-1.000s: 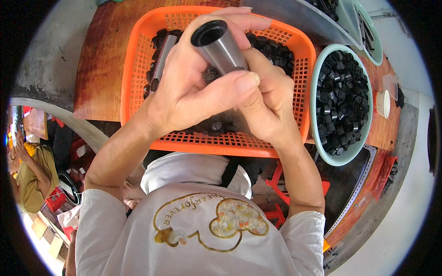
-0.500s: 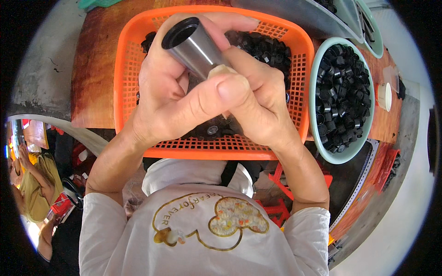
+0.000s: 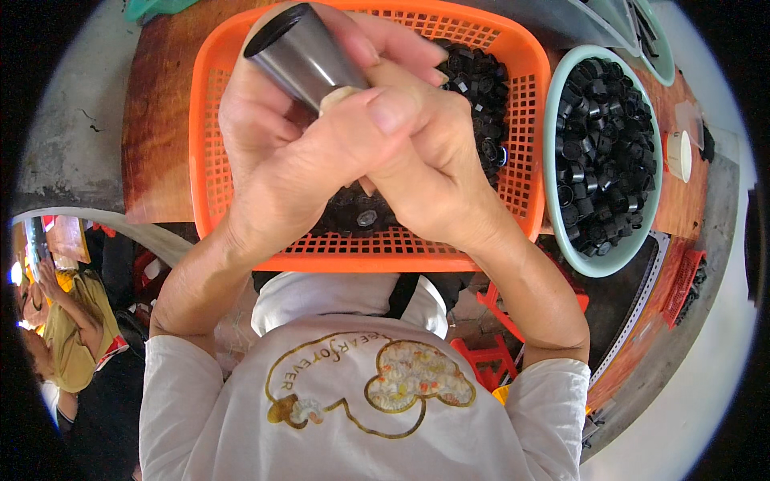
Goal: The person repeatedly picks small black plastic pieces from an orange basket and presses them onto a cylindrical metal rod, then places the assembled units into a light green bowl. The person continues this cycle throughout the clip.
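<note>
Close up in the upper middle I hold a dark grey, shiny tapered tube (image 3: 313, 60) with a black open end tilted toward the upper left. My left hand (image 3: 281, 164) is closed round it, its thumb lying across my right hand (image 3: 429, 160). The right hand is closed too, its fingers at the tube's lower end, which is hidden between the hands. Something pale shows beside the tube under the left thumb; I cannot tell what it is. Below both hands is an orange perforated basket (image 3: 369, 262) with many small black cap-like parts (image 3: 485, 120).
Right of the basket is a pale green basin (image 3: 553, 184) heaped with small black ring-like parts (image 3: 601, 152). Beyond it, a paper cup (image 3: 679, 156) and a clear bin (image 3: 561, 32) are on the wooden table (image 3: 160, 120). A red stool (image 3: 489, 357) is below; another person (image 3: 80, 313) is at far left.
Both hands have shifted up and slightly left with the tube, still clasped together. The basket and basin have also shifted a little in view.
</note>
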`<action>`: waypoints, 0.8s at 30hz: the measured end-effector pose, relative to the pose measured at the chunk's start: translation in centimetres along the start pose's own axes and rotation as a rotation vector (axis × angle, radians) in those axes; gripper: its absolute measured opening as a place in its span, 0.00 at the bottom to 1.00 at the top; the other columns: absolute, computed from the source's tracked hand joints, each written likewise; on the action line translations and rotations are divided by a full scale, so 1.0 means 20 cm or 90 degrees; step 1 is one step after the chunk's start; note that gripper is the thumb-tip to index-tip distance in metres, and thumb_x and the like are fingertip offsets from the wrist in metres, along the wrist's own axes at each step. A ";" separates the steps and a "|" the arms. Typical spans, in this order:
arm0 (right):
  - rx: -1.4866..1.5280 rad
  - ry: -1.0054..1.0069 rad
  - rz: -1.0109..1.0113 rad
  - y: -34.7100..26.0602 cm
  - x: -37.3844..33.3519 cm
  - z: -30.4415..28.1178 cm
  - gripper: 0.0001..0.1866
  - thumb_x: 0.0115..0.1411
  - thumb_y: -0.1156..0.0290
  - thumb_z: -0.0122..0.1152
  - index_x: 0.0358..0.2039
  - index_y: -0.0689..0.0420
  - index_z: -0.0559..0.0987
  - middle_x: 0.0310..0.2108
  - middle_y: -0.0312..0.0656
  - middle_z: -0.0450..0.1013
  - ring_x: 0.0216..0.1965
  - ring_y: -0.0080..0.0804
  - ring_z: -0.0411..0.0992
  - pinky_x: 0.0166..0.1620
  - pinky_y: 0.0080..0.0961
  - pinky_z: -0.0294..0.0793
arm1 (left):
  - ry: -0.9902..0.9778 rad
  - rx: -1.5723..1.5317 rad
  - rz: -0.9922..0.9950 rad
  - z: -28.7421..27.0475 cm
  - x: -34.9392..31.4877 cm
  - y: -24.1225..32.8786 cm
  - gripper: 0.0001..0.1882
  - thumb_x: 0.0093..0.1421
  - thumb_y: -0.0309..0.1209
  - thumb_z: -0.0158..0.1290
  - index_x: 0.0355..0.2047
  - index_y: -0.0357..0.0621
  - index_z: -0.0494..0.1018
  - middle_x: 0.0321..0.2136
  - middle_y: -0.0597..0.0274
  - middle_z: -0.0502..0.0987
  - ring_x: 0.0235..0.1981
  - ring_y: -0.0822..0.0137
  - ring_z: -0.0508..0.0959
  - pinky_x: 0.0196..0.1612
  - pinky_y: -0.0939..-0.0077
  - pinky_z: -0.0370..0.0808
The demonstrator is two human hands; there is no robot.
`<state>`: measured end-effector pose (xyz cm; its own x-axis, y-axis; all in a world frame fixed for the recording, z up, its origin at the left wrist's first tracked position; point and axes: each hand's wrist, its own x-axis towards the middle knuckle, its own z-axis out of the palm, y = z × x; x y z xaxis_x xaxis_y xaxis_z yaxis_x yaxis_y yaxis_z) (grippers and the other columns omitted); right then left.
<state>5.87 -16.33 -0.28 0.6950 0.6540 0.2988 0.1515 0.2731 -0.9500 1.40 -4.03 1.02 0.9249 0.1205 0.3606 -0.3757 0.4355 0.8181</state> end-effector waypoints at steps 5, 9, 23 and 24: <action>0.025 -0.009 -0.042 0.03 0.00 0.03 0.17 0.68 0.59 0.54 0.28 0.60 0.73 0.25 0.47 0.72 0.27 0.44 0.74 0.32 0.36 0.74 | 0.002 0.065 0.026 -0.01 -0.01 0.02 0.20 0.56 0.36 0.54 0.45 0.41 0.64 0.38 0.42 0.75 0.41 0.52 0.78 0.47 0.53 0.77; -0.008 -0.042 -0.080 0.05 0.00 0.03 0.19 0.71 0.57 0.52 0.36 0.63 0.75 0.33 0.38 0.71 0.32 0.27 0.69 0.36 0.26 0.70 | 0.002 0.110 0.058 -0.02 -0.02 0.03 0.20 0.54 0.37 0.53 0.44 0.40 0.64 0.38 0.42 0.75 0.39 0.54 0.77 0.46 0.54 0.77; 0.112 -0.097 0.022 0.02 0.03 0.03 0.17 0.70 0.63 0.46 0.34 0.62 0.78 0.31 0.39 0.74 0.34 0.30 0.71 0.45 0.29 0.70 | 0.099 0.406 -0.140 -0.05 -0.03 0.11 0.15 0.56 0.37 0.56 0.37 0.37 0.71 0.33 0.52 0.79 0.27 0.70 0.76 0.32 0.72 0.74; 0.121 -0.100 0.035 0.01 0.04 0.03 0.16 0.69 0.64 0.46 0.34 0.62 0.78 0.31 0.40 0.74 0.35 0.31 0.72 0.46 0.30 0.70 | 0.093 0.416 -0.146 -0.06 -0.03 0.12 0.15 0.56 0.37 0.56 0.36 0.37 0.72 0.33 0.53 0.79 0.28 0.70 0.76 0.32 0.73 0.74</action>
<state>5.95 -15.29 -0.19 0.5781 0.7695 0.2712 -0.0287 0.3514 -0.9358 0.09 -2.08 2.21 0.9662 0.2280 0.1201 -0.0859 -0.1544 0.9843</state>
